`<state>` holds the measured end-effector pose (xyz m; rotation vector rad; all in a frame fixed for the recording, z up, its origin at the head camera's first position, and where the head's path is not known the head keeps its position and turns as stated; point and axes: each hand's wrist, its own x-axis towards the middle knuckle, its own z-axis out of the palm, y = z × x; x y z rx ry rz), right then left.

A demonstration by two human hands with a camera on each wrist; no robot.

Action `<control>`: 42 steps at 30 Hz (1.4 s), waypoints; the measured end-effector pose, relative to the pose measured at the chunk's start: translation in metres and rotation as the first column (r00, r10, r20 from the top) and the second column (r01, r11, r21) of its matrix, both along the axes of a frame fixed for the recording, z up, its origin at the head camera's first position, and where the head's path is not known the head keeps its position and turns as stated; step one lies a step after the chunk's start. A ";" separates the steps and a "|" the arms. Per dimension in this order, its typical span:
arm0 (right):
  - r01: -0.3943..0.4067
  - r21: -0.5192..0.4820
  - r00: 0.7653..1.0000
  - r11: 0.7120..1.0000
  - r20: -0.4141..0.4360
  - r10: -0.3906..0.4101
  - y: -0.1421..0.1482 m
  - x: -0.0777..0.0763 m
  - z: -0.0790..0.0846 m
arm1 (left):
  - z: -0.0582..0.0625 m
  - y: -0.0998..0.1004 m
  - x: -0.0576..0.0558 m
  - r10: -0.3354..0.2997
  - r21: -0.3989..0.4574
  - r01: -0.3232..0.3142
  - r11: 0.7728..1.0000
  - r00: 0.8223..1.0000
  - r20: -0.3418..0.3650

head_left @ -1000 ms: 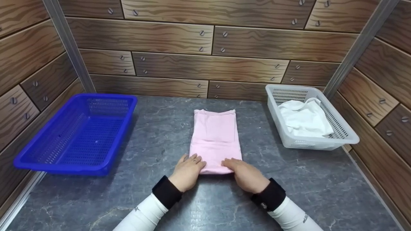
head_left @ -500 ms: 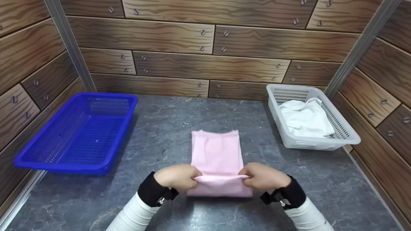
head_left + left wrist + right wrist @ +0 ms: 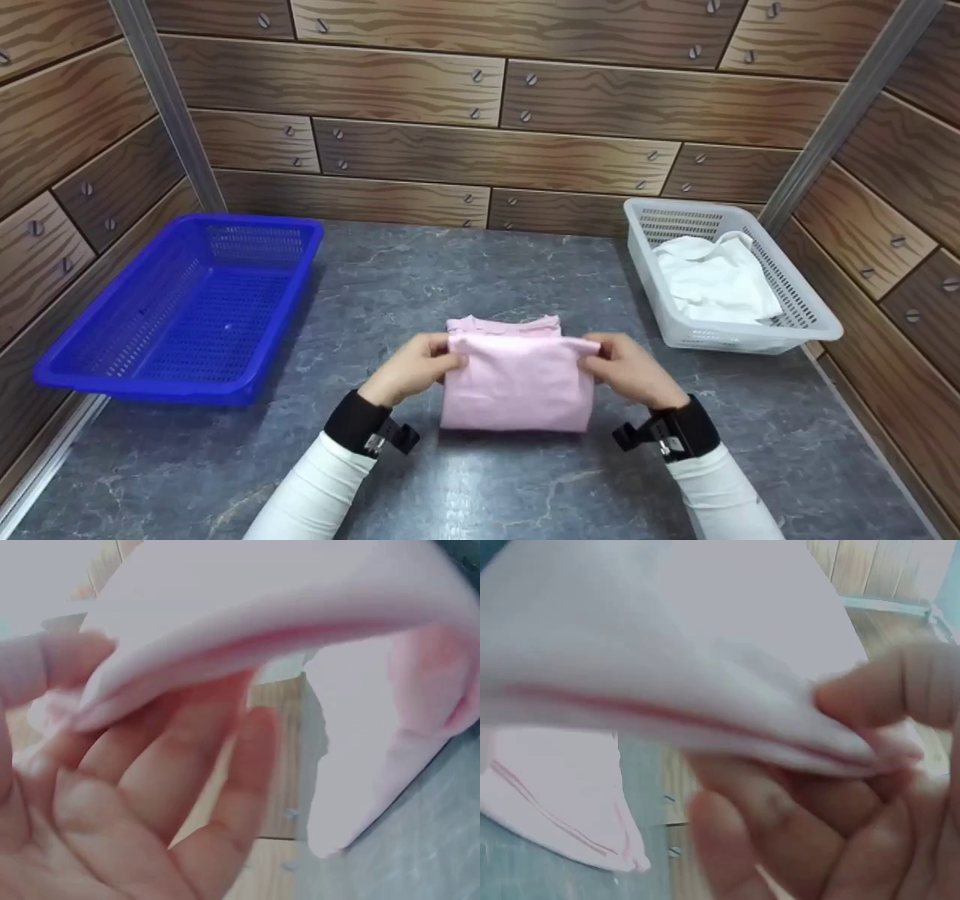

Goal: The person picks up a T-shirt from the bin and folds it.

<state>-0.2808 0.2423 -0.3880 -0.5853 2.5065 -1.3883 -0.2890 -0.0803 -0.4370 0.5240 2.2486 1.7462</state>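
Observation:
A pink folded cloth (image 3: 517, 386) lies in the middle of the grey table, its near part lifted and doubled over toward its far edge. At the flap's left corner, my left hand (image 3: 412, 367) pinches the fabric between thumb and fingers. My right hand (image 3: 634, 367) pinches the opposite corner the same way. In the left wrist view, the raised pink fabric (image 3: 247, 622) arches over the fingers, with a lower layer resting on the table. The right wrist view has the flap (image 3: 667, 667) stretched above the curled fingers, and a lower layer (image 3: 562, 795) beneath.
On the left stands a blue perforated basket (image 3: 139, 330) with nothing in it. At the back right, a white perforated basket (image 3: 750, 334) holds a white cloth (image 3: 712, 277). Wood-patterned walls (image 3: 420, 142) enclose the grey table (image 3: 360, 300) at the back and sides.
Both hands went from resting flat on the cloth to pinching its near end. The cloth slid nearer, then its near end was raised and carried away from the body, over the rest.

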 end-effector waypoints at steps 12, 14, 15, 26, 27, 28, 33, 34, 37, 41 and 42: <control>0.340 -0.215 0.936 0.916 0.172 -0.307 -0.020 -0.087 -0.051 | -0.003 0.019 -0.063 0.303 0.001 -0.306 0.952 0.941 0.153; 0.364 -0.177 0.928 0.914 0.152 -0.340 -0.023 -0.099 -0.059 | -0.007 0.020 -0.074 0.324 -0.044 -0.321 0.946 0.933 0.158; 0.371 -0.153 0.926 0.916 0.138 -0.352 -0.024 -0.104 -0.064 | -0.009 0.020 -0.078 0.336 -0.068 -0.329 0.942 0.929 0.153; 0.408 0.038 0.902 0.912 0.135 -0.409 -0.027 -0.127 -0.100 | -0.045 0.024 -0.118 0.406 -0.344 -0.344 0.874 0.905 0.127; 0.413 0.037 0.900 0.910 0.137 -0.414 -0.027 -0.127 -0.100 | -0.050 0.024 -0.123 0.404 -0.347 -0.341 0.874 0.906 0.127; 0.414 0.041 0.900 0.910 0.134 -0.415 -0.027 -0.127 -0.100 | -0.065 0.021 -0.134 0.390 -0.324 -0.345 0.881 0.917 0.084; 0.431 0.118 0.896 0.895 0.062 -0.440 -0.027 -0.124 -0.093 | -0.061 0.022 -0.133 0.371 -0.460 -0.373 0.805 0.923 -0.100; 0.439 0.138 0.894 0.888 0.028 -0.446 -0.027 -0.122 -0.091 | -0.055 0.024 -0.126 0.373 -0.491 -0.399 0.774 0.915 -0.155; 0.461 0.176 0.887 0.870 -0.134 -0.442 -0.031 -0.108 -0.083 | -0.024 0.036 -0.092 0.364 -0.568 -0.448 0.690 0.894 -0.263; 0.389 0.152 0.871 0.909 -0.383 -0.309 -0.052 -0.075 -0.074 | -0.009 0.059 -0.052 0.213 -0.615 -0.433 0.659 0.892 -0.399; 0.342 0.131 0.873 0.931 -0.411 -0.263 -0.059 -0.066 -0.074 | -0.007 0.065 -0.041 0.152 -0.637 -0.410 0.653 0.895 -0.421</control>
